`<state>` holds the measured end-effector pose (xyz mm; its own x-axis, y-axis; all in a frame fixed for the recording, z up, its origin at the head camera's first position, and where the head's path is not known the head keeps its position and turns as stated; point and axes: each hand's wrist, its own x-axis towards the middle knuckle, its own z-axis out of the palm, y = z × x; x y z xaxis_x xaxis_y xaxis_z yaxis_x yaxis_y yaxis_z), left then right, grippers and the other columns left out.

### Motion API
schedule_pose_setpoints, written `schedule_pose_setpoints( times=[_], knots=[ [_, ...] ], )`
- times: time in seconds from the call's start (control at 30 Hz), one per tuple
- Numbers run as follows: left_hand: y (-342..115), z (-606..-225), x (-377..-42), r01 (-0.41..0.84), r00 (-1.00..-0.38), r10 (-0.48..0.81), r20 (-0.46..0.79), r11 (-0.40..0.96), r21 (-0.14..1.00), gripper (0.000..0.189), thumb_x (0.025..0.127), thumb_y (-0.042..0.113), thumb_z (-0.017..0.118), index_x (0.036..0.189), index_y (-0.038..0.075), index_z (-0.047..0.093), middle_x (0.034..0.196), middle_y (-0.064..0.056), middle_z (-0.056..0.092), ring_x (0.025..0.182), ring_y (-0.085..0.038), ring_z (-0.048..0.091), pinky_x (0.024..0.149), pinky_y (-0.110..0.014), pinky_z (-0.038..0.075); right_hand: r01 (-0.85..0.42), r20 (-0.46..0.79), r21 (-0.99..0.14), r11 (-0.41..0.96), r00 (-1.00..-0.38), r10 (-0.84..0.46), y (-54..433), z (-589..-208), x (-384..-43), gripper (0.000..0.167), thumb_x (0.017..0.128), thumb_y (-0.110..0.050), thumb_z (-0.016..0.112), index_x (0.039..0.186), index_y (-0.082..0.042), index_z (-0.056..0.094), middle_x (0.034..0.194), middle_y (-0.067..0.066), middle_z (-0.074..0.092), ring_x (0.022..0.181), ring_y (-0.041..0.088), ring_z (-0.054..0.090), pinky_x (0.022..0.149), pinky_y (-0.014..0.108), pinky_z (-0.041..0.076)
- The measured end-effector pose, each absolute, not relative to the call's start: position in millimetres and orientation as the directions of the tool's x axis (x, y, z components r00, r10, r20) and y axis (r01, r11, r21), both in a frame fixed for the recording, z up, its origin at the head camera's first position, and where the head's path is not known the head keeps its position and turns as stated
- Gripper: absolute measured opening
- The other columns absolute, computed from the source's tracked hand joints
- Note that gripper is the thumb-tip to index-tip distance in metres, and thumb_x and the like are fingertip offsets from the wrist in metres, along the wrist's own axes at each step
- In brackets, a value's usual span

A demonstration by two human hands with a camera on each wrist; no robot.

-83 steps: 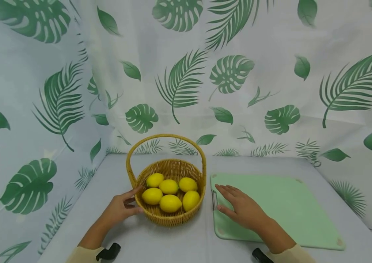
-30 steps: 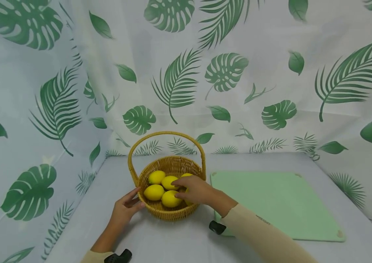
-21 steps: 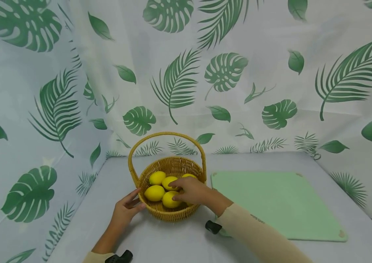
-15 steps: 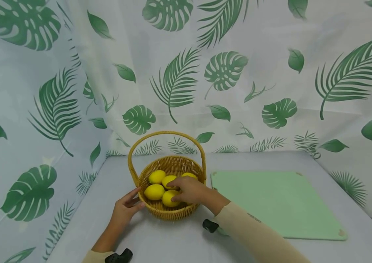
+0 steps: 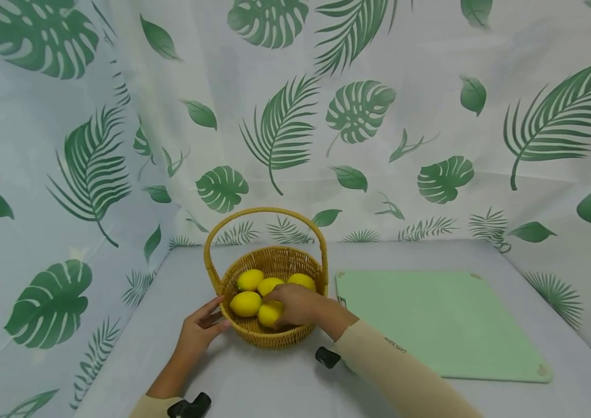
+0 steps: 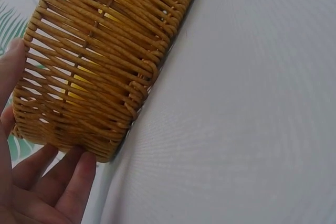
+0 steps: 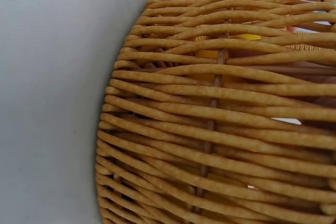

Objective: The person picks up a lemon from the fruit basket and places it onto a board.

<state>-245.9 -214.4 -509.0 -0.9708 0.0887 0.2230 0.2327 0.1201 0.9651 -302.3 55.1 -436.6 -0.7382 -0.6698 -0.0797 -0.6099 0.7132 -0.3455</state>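
Note:
A wicker basket (image 5: 261,338) with a tall arched handle holds several yellow lemons, such as one at its left (image 5: 245,303). My left hand (image 5: 194,335) holds the basket's left side, thumb and fingers bent against the woven wall. Reaching in from the right, my right hand (image 5: 301,305) has its fingers and thumb around the front middle lemon (image 5: 270,314). It hides the lower right of the basket's inside. In the right wrist view the woven wall (image 7: 210,119) blocks most of that hand.
To the right lies a pale green cutting board (image 5: 431,325), its near left corner behind the right sleeve (image 5: 395,371). A white cloth (image 5: 253,383) covers the table. Leaf-print curtains (image 5: 285,191) stand behind and at the sides.
My right hand has left the cutting board and moved left into the basket. Over the last half second its fingers have closed around the front lemon. My left hand stays at the basket's side.

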Motion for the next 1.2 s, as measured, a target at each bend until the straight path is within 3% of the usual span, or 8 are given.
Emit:
schedule_pose_setpoints(
  times=[0.2, 0.73, 1.0, 1.2],
  knots=[
    [-214, -511, -246, 0.248, -0.968, 0.082, 0.239, 0.133, 0.96, 0.059, 0.086, 0.004, 0.075, 0.14, 0.006, 0.053, 0.145, -0.013, 0.045, 0.118, -0.032, 0.056, 0.084, -0.029, 0.052, -0.591, -0.09, -0.351, 0.726, -0.751, -0.654, 55, -435, -299, 0.051, 0.082, -0.033, 0.08, 0.129, -0.026, 0.064, 0.128, -0.01, 0.059, 0.122, 0.014, 0.051, 0.103, 0.036, 0.04],
    [-214, -510, -244, 0.241, -0.969, 0.088, 0.232, 0.11, 0.964, 0.057, 0.088, 0.005, 0.072, 0.141, 0.006, 0.051, 0.146, -0.012, 0.043, 0.121, -0.036, 0.053, 0.086, -0.028, 0.051, -0.638, -0.024, -0.386, 0.667, -0.715, -0.698, 67, -420, -293, 0.049, 0.086, -0.016, 0.076, 0.133, -0.019, 0.061, 0.135, -0.005, 0.054, 0.126, 0.016, 0.048, 0.104, 0.036, 0.039],
    [-209, -499, -236, 0.232, -0.97, 0.099, 0.221, 0.112, 0.966, 0.058, 0.088, 0.001, 0.071, 0.141, -0.002, 0.048, 0.147, -0.019, 0.04, 0.121, -0.041, 0.051, 0.085, -0.029, 0.051, -0.671, 0.011, -0.363, 0.647, -0.697, -0.717, 78, -406, -286, 0.05, 0.085, -0.012, 0.076, 0.133, -0.02, 0.062, 0.137, -0.002, 0.052, 0.126, 0.018, 0.048, 0.103, 0.035, 0.04],
    [-216, -513, -245, 0.226, -0.973, 0.082, 0.217, 0.126, 0.966, 0.058, 0.088, 0.008, 0.073, 0.142, 0.008, 0.051, 0.147, -0.012, 0.043, 0.121, -0.035, 0.053, 0.085, -0.03, 0.051, -0.67, 0.038, -0.378, 0.638, -0.7, -0.713, 89, -396, -283, 0.051, 0.084, -0.011, 0.077, 0.132, -0.019, 0.062, 0.135, -0.003, 0.051, 0.123, 0.019, 0.049, 0.101, 0.035, 0.042]
  ],
)
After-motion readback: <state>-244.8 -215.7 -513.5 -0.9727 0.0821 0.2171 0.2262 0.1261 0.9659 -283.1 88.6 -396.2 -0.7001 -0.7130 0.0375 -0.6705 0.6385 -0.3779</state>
